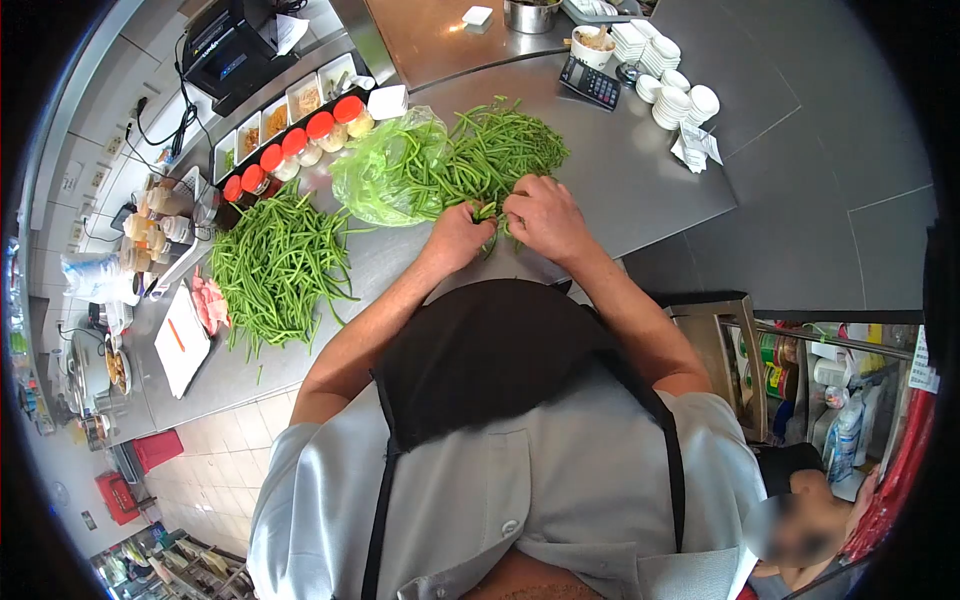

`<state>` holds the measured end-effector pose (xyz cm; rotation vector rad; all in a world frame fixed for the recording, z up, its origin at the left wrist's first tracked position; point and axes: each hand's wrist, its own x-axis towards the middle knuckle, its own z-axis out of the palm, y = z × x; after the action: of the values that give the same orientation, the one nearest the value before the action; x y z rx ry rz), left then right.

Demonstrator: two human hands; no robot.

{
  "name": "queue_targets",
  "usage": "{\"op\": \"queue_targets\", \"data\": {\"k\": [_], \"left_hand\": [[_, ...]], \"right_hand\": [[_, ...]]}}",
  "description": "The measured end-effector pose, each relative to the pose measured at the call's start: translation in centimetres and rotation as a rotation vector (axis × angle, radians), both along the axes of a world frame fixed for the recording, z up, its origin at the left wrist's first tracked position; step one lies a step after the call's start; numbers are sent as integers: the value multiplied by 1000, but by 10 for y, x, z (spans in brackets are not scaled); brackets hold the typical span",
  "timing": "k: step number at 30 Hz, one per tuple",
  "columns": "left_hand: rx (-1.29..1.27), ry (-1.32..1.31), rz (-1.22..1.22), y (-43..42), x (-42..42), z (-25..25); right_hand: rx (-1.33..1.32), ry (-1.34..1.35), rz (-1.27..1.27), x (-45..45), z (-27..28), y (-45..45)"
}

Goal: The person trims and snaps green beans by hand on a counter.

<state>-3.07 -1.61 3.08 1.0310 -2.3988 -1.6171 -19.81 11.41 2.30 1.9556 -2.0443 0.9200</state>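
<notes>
My bare left hand (460,237) and right hand (547,218): pinched on slender green beans (485,212) (snapping, I judge); next requirement, steady fingertips.

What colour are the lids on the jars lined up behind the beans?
The jar lids are orange-red, clearest in the head view.

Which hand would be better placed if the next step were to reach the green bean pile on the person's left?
Probably the left hand: it is nearer that bean pile, while the right hand is farther off, with the left between them.
</notes>
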Motion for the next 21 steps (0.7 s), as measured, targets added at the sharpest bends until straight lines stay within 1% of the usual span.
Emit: {"op": "queue_targets", "data": {"k": [1, 4, 6, 7, 10, 13, 16, 17, 19, 21], "left_hand": [[4, -24, 10, 3, 1, 6], [-75, 31, -56, 0, 4, -8], [-18, 143, -62, 0, 4, -19], [11, 199, -65, 0, 4, -23], [276, 248, -6, -4, 1, -31], [634, 454, 256, -6, 4, -27], [661, 527, 338, -10, 5, -23], [667, 508, 359, -9, 6, -21], [670, 525, 322, -10, 6, -24], [675, 536, 296, -10, 7, -26]], "right_hand": [[6, 17, 9, 2, 0, 0], [241, -92, -29, 6, -9, -2], [283, -728, -71, 8, -34, -12], [299, -1048, -91, 8, -38, -15], [191, -1001, -107, 2, -38, -16], [42, -558, -242, -1, -36, -8], [322, -884, -45, -6, -34, -4], [344, -908, -55, -4, -34, -4], [386, -957, -75, 8, -28, -4], [375, -949, -94, 10, -34, -6]]}}
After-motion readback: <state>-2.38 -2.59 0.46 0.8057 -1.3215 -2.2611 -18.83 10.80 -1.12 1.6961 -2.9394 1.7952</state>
